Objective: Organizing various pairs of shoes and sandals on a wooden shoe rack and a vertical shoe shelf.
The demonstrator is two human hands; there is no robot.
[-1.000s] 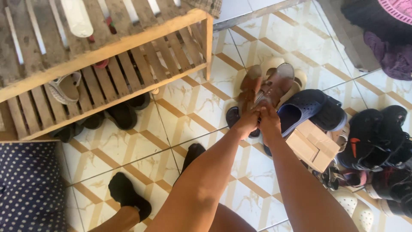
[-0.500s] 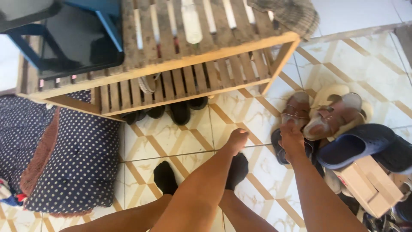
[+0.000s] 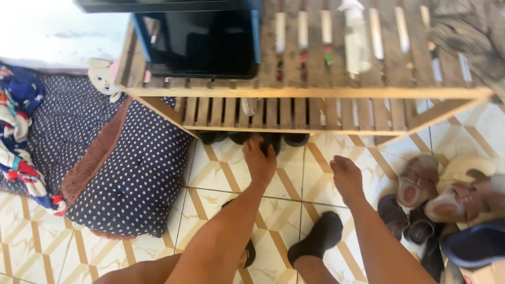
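My left hand [image 3: 259, 161] reaches under the lower shelf of a wooden slatted shoe rack [image 3: 336, 92]. Its fingers are spread and touch a black shoe [image 3: 273, 140] in the dark row beneath the rack. My right hand [image 3: 346, 176] hovers open and empty over the tiled floor, just left of a pair of brown strapped sandals [image 3: 414, 183]. The sandals lie on the floor among other footwear. My feet in black socks [image 3: 322, 236] stand below my arms.
A navy polka-dot cushion [image 3: 131, 173] lies to the left of the rack. A blue clog [image 3: 476, 244] and cream slippers [image 3: 465, 167] are piled at the right. On the rack's top sit a black screen [image 3: 210, 47] and a white bottle [image 3: 357, 42].
The view has swung left. My right hand has let go of the brown sandals, which now lie on the floor. My left hand has moved forward to the black shoes under the rack.
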